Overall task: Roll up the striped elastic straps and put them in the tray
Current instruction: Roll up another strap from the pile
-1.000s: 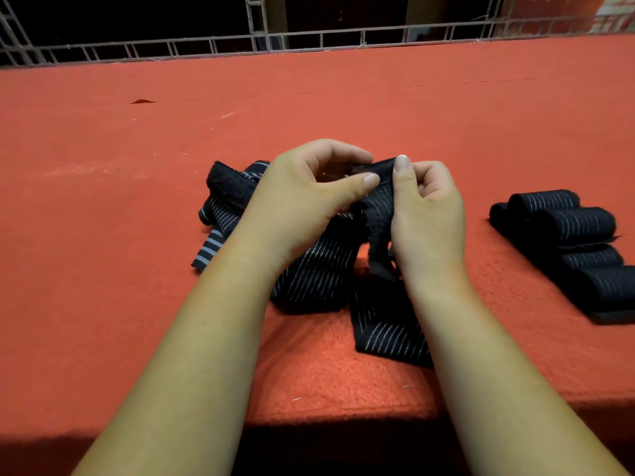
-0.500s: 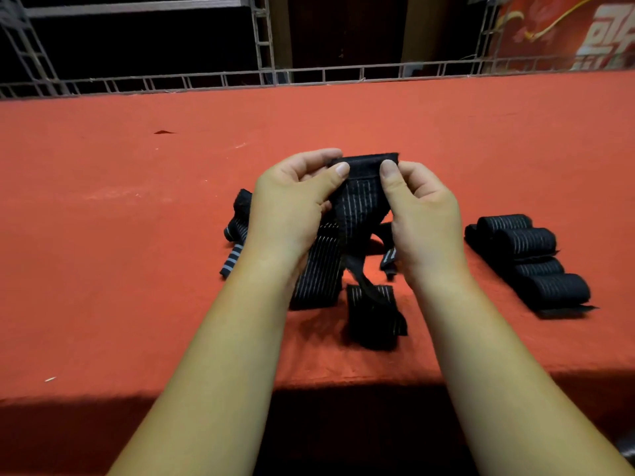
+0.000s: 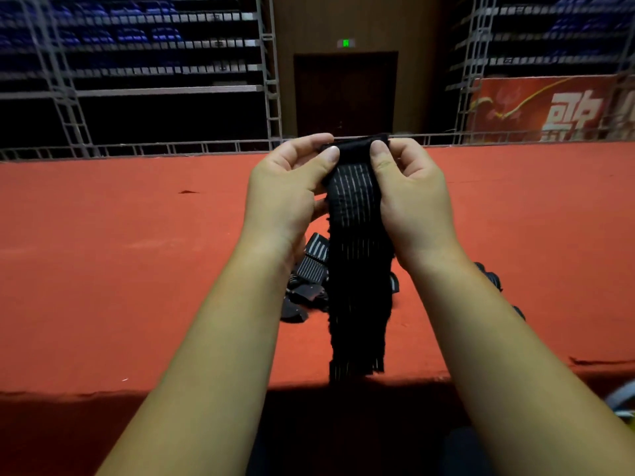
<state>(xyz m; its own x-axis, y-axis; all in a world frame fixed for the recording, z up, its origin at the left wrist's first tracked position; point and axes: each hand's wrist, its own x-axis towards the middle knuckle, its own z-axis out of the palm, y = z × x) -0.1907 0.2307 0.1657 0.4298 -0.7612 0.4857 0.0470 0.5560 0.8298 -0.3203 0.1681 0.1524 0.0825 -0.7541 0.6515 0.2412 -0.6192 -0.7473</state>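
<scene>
A black elastic strap with thin white stripes hangs straight down in front of me, its lower end near the table's front edge. My left hand and my right hand pinch its top end between thumbs and fingers, side by side, well above the table. Below them a loose heap of more striped straps lies on the red table. Rolled straps peek out behind my right forearm, mostly hidden. No tray is in view.
The red felt-covered table stretches wide to the left and right. A metal truss rail runs along its far edge. Behind it are dark seating rows, a door and a red banner.
Both hands have lifted the strap's top end up off the heap, so the strap now hangs at full length. The view has tilted upward.
</scene>
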